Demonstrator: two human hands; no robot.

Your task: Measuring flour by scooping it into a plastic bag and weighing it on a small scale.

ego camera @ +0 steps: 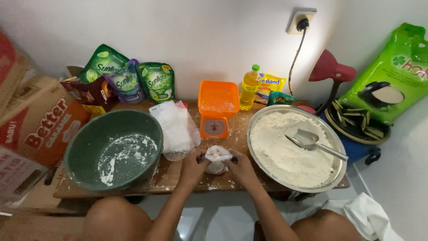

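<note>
A small clear plastic bag of white flour rests on the wooden table near its front edge. My left hand grips the bag's left side and my right hand grips its right side, with the fingers pinching the bag's top together. Just to the right stands a wide metal tray heaped with flour, and a metal scoop lies in it. An orange kitchen scale stands behind the bag.
A large green bowl dusted with flour sits at the left. A stack of clear plastic bags lies beside it. Green pouches, an oil bottle, a red lamp, cardboard boxes and a green sack ring the table.
</note>
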